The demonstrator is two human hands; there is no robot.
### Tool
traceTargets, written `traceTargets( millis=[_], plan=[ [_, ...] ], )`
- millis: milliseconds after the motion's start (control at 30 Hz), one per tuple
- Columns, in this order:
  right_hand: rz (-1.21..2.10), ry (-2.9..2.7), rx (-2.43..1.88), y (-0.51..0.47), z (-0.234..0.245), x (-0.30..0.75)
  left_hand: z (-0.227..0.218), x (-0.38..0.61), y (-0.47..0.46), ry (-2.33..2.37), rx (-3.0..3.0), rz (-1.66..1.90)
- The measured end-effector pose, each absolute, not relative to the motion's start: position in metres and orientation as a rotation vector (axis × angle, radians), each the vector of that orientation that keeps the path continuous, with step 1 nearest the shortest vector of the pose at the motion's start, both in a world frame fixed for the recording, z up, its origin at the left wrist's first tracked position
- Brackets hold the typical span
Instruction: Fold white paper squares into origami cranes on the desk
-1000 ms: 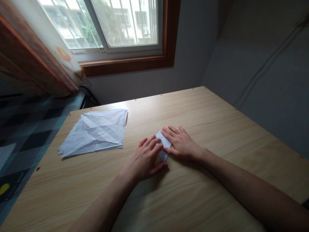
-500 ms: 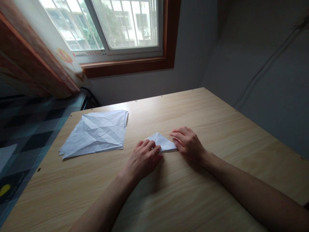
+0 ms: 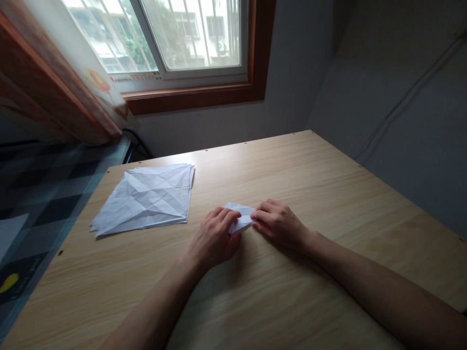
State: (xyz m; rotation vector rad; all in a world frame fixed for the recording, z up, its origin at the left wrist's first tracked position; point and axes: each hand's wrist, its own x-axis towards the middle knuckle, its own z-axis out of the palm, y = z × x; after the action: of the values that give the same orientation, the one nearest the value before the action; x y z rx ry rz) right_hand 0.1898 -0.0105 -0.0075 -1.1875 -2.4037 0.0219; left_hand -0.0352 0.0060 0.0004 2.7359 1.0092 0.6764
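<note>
A small folded sheet of white paper [image 3: 243, 221] lies on the wooden table [image 3: 292, 301] between my two hands. My left hand [image 3: 219, 233] is closed on its left side, with the fingers over the top and the thumb at the near edge. At the right corner, my right hand [image 3: 277, 218] pinches the paper between thumb and fingers. Parts of the paper's left and right ends are hidden under my fingers.
A stack of creased white paper sheets [image 3: 156, 199] rests at the table's back left. Beyond the left edge is a surface with a checkered cloth [image 3: 44, 194]. A curtain [image 3: 73, 82] and a window [image 3: 197, 34] are behind.
The paper has gone from a triangle with its peak pointing away to a narrower folded shape. My right hand has moved left with the right corner, closer to my left hand.
</note>
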Motion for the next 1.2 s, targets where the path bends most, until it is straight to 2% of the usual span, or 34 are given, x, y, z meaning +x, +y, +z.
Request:
traceTargets(
  millis=[567, 1200],
  plan=[
    [-0.046, -2.424, -1.149, -0.007, -0.008, 0.193, 0.005, -0.045, 0.009, 0.962, 2.579, 0.922],
    [-0.118, -2.426, -0.999, -0.011, -0.014, 0.183, 0.003, -0.037, 0.009, 0.657, 2.723, 0.914]
  ],
)
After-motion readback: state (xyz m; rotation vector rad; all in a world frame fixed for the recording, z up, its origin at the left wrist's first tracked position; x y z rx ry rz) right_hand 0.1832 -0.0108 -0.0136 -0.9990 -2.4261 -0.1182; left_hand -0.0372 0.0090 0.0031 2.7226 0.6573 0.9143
